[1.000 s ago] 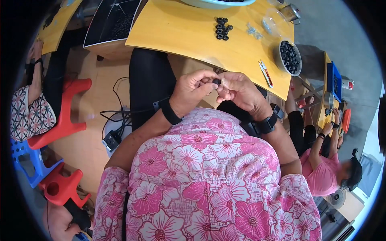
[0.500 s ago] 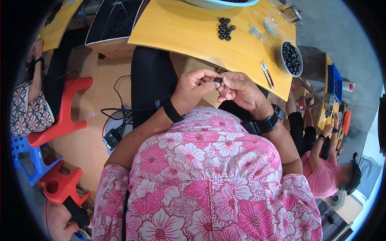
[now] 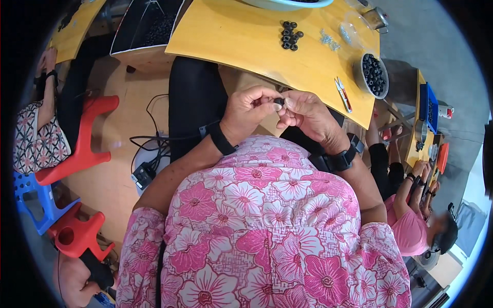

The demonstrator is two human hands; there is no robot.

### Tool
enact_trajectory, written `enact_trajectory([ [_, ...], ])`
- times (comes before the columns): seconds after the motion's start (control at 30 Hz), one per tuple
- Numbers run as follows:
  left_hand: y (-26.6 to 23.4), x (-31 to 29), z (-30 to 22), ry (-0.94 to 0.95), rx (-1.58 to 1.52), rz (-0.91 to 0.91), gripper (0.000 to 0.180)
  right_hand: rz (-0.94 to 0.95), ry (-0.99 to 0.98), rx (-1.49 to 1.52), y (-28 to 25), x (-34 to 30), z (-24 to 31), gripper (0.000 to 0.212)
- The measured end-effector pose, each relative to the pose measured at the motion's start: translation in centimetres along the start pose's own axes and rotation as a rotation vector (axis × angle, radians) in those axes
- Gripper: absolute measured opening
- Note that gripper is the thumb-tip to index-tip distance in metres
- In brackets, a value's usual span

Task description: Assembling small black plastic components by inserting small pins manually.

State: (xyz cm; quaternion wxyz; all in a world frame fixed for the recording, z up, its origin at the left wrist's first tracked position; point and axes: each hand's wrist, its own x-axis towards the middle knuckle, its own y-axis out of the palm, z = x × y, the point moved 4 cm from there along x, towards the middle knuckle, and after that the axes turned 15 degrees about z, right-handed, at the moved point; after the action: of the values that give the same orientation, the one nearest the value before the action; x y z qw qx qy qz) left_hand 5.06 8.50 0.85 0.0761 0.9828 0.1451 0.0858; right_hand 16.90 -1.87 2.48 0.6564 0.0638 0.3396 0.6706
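Observation:
My left hand (image 3: 247, 114) and my right hand (image 3: 311, 116) meet in front of my body, just off the near edge of the yellow table (image 3: 231, 38). Pinched between their fingertips is a small black ring-shaped part (image 3: 279, 101). Thumb and forefinger of each hand close on it; the fingers hide most of its shape. On the tabletop beyond lie a cluster of black rings (image 3: 286, 39) and a scatter of small clear pieces (image 3: 328, 40). Red-handled thread snips (image 3: 343, 96) rest near the right edge of the table.
A tub (image 3: 358, 78) of black rings stands at the table's right edge, near a clear round container (image 3: 358, 28) and a metal cup (image 3: 376, 19). A pale blue basin (image 3: 287, 5) sits at the far side. Cables (image 3: 159, 143) and red stools (image 3: 90, 138) are left; co-workers sit both sides.
My hands keep their pinch on the black ring with barely any movement. The co-worker in pink at the right has moved their hands slightly.

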Motion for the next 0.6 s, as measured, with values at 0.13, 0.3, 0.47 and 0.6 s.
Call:
enact_trajectory([
  [0.13,0.0,0.0,-0.1,0.013,0.014,-0.005,0.018,-0.018,-0.005,-0.020,0.3,0.1,0.2,0.026],
  [0.3,0.0,-0.1,1.3,0.021,-0.061,0.012,0.025,-0.039,0.002,-0.152,0.4,0.2,0.5,0.021],
  [0.47,0.3,-0.1,1.4,-0.054,-0.079,0.079,0.038,-0.132,-0.018,-0.363,0.4,0.0,0.9,0.017],
  [0.6,1.0,0.0,2.1,-0.117,-0.321,0.177,0.046,-0.152,-0.033,-0.499,1.0,-0.1,1.1,0.018],
])
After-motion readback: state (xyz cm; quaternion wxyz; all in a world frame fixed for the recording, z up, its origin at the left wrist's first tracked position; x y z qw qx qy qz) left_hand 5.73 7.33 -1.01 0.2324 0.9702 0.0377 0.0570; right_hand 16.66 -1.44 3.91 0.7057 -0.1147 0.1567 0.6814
